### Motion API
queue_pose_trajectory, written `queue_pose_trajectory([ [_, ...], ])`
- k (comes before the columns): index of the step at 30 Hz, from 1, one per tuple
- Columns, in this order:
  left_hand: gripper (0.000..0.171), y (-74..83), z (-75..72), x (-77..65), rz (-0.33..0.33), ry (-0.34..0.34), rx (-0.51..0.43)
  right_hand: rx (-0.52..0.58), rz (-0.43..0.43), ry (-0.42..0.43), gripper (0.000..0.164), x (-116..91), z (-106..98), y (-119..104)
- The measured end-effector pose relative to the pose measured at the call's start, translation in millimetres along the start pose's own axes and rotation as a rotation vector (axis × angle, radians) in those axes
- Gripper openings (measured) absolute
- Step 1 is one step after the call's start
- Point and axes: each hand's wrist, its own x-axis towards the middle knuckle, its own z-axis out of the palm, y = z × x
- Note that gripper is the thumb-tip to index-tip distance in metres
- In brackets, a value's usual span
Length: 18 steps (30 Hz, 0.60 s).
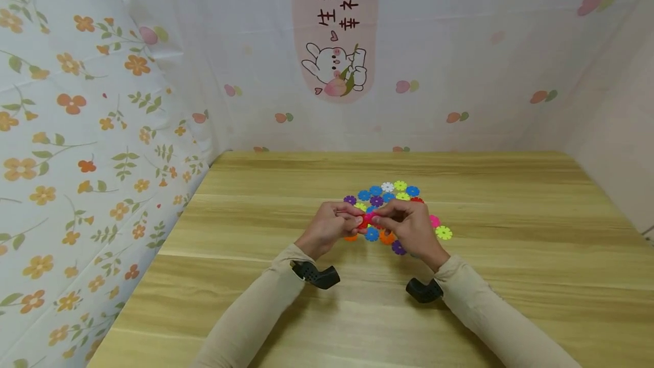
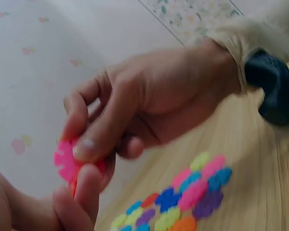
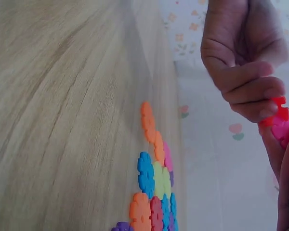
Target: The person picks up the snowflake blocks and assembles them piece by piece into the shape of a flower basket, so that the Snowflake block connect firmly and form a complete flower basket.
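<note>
My left hand pinches a red flower-shaped disc between thumb and fingers. A pink disc of the same notched kind is pinched in my right hand. Both hands meet in front of me, above the table, with the two discs pressed against each other edge to edge. In the left wrist view the right hand's fingers cover much of the pink disc, and the red one is mostly hidden behind a fingertip.
Several loose flower discs in blue, purple, yellow, orange, pink and white lie under and beyond the hands, among them a yellow disc and a white disc. The wooden table ends at a patterned cloth behind.
</note>
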Motion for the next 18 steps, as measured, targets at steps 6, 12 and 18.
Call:
queue_pose_trajectory([
  [6,0.014,0.1,5.9,-0.9,-0.015,0.032,-0.016,-0.04,-0.099,-0.007,0.003,1,3,-1],
  [12,0.019,-5.3,-2.6,-5.1,-0.017,-0.085,-0.009,-0.03,-0.032,-0.119,0.001,5,-5,1],
  [18,0.022,-4.6,-7.3,-4.9,-0.027,-0.184,-0.017,-0.011,0.107,-0.201,0.007,11,-18,-2],
])
